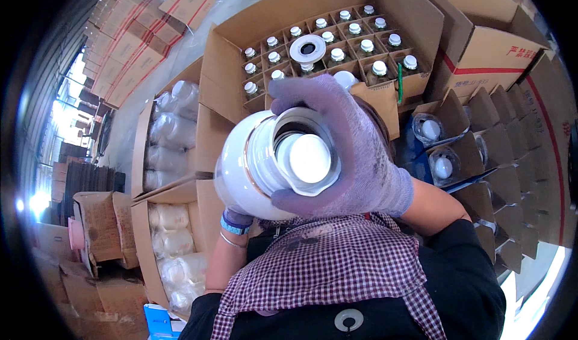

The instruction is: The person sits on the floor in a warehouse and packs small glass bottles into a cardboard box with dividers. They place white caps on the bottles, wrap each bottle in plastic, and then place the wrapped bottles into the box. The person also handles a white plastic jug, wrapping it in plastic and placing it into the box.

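I hold a white ceramic bottle (244,165) with a gold band close under the camera, its mouth facing me. My right hand (355,153), in a purple knit glove, wraps over the bottle's neck and presses a white stopper (307,158) into the mouth. My left hand (236,218), also gloved, supports the bottle from underneath and is mostly hidden behind it. I wear a checked apron over dark sleeves.
A large open carton (415,15) with dividers holds several capped white bottles, one with a white ring (307,49) on top. Left cartons (142,135) hold plastic-wrapped bottles. Right dividers (500,153) hold wrapped items. Stacked boxes (129,45) stand beyond.
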The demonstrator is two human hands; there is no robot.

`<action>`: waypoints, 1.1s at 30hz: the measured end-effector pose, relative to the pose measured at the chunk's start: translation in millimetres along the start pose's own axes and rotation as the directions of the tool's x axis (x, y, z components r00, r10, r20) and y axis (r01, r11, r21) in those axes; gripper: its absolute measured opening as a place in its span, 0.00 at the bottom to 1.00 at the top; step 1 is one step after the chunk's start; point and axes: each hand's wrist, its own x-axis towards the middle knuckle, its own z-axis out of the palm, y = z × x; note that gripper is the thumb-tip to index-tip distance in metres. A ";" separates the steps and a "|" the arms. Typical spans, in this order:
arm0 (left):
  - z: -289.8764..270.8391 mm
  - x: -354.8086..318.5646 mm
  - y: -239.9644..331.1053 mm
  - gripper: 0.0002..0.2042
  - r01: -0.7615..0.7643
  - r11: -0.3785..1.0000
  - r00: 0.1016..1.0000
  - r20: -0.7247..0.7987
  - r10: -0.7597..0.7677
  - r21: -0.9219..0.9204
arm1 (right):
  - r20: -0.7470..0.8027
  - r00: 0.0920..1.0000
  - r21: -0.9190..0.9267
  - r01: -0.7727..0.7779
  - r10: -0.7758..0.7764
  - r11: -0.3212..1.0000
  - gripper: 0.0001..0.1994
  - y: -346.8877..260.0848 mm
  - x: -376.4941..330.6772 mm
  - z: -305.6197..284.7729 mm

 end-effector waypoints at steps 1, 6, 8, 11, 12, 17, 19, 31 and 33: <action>-2.9 -3.0 -0.3 0.32 -0.017 1.000 1.000 -0.021 0.017 -0.024 | -0.014 1.000 0.001 0.005 -0.005 1.000 0.39 -1.3 -0.5 3.6; -7.3 -16.3 -17.6 0.32 -0.007 0.992 0.999 -0.043 0.002 -0.129 | 0.025 0.996 -0.087 0.088 -0.086 0.992 0.35 -6.5 2.4 11.0; -3.8 -18.9 -22.2 0.32 0.013 0.990 0.999 -0.032 -0.018 -0.142 | 0.055 0.995 -0.055 0.084 -0.081 0.995 0.34 -7.5 3.6 8.6; -3.2 -22.9 -28.7 0.32 0.028 0.986 0.999 -0.020 -0.031 -0.166 | 0.110 0.993 0.032 0.033 -0.036 0.999 0.34 -6.3 3.5 6.5; -3.7 -21.8 -30.0 0.32 0.033 0.984 0.999 -0.014 -0.036 -0.173 | 0.091 0.996 0.058 -0.006 0.001 0.998 0.36 -5.7 2.3 8.0; -11.1 -30.9 -33.3 0.33 0.024 0.980 0.999 -0.018 -0.029 -0.199 | 0.036 0.997 0.147 -0.079 0.074 0.986 0.39 -5.3 -8.0 19.8; -11.6 -34.6 -29.9 0.33 0.011 0.978 1.000 -0.019 -0.015 -0.210 | 0.024 1.000 0.092 -0.006 0.004 0.996 0.38 -8.8 -3.5 19.5; -9.0 -58.1 -9.2 0.34 -0.043 0.976 0.999 -0.036 0.036 -0.213 | 0.115 0.992 0.253 0.023 -0.053 0.967 0.39 -5.0 -1.1 34.2; -1.4 -58.3 -7.6 0.34 -0.013 0.981 1.000 -0.007 0.012 -0.193 | 0.194 0.976 0.307 0.037 -0.101 0.951 0.36 -2.6 8.2 26.9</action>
